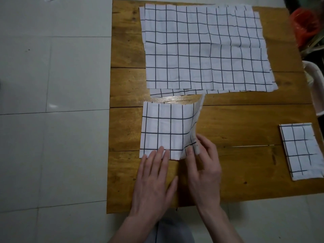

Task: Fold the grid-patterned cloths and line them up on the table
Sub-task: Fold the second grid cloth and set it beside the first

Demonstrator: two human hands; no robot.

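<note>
Left hand (154,174) presses flat on the half-folded cloth (166,130); right hand (203,165) pinches its raised right edge.

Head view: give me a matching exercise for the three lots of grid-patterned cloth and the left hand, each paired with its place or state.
Things:
1. Small folded white grid-patterned cloth
2. Spread-out pile of unfolded white grid-patterned cloths
3. Half-folded white grid-patterned cloth
4. Left hand

States:
A. Flat, fingers pressing a cloth's near edge
B. Right side raised, pinched by the right hand
C. Lies done near the brown wooden table's right edge
D. Covers the table's far half

Pairs: 1-C, 2-D, 3-B, 4-A
</note>
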